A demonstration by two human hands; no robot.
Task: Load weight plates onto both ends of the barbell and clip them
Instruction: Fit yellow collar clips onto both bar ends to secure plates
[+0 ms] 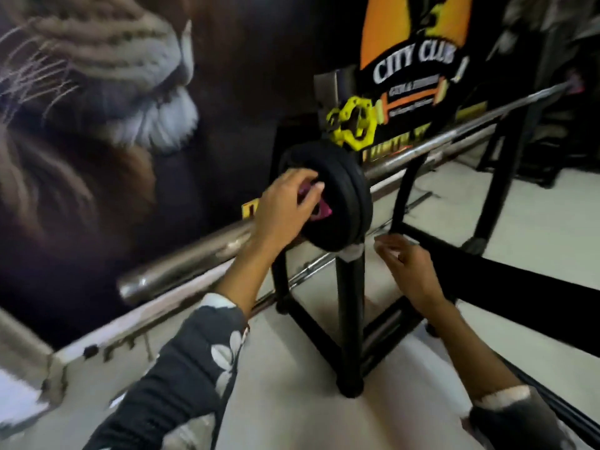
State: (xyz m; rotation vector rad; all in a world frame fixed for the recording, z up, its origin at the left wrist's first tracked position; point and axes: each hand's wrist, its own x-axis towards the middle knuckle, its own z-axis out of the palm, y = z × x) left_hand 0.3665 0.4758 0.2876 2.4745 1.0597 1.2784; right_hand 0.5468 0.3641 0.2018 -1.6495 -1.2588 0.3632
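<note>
A steel barbell (181, 264) lies across a black rack (350, 306), its near sleeve end pointing toward the lower left. Two black weight plates (349, 193) sit on that sleeve, pushed up against the rack. My left hand (287, 203) is closed around a pink clip (321, 209) on the sleeve, right against the outer plate. My right hand (406, 264) hovers by the rack's upright with fingers loosely spread and nothing in it. The bar's far end (574, 84) shows at the upper right; whether plates sit there is hidden by blur.
A yellow clip (352, 121) hangs on the rack above the plates. A second bar (431, 147) runs along the rack. The wall carries a lion mural (97, 92) and a club poster (412, 60). Pale floor (519, 216) spreads to the right.
</note>
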